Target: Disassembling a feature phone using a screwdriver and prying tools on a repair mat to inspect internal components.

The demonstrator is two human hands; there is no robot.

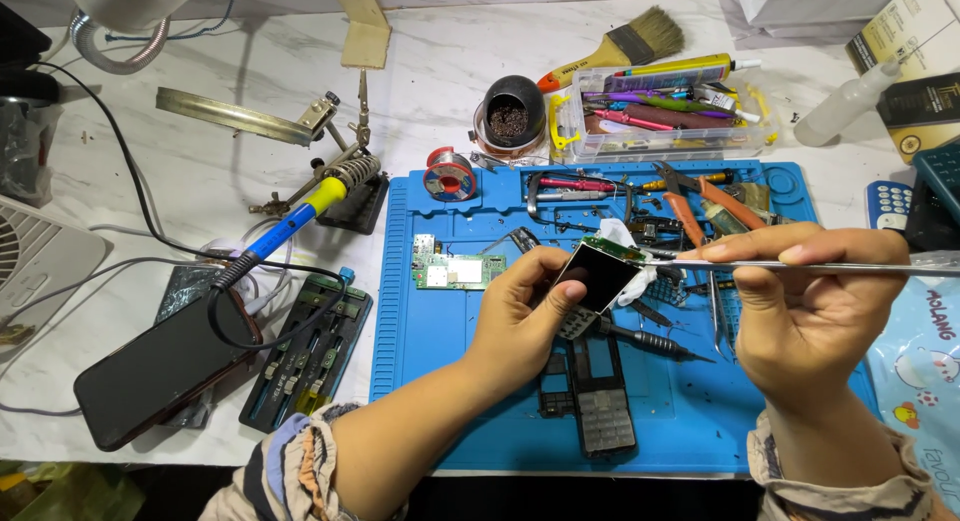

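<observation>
Left hand [520,306] pinches by its edges a small display module [598,274], light, thin, judged fragile, above the blue mat [440,331]; right hand [800,301] grips metal tweezers [800,268] at its corner.

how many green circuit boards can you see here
2. One green circuit board lies on the blue mat, just left of the hands. The other backs the small screen held in the left hand. More may be hidden among the tools.

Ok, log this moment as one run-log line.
left hand: holds small screen module | right hand: holds tweezers, tips at module | below: blue mat, keypad phone
</observation>
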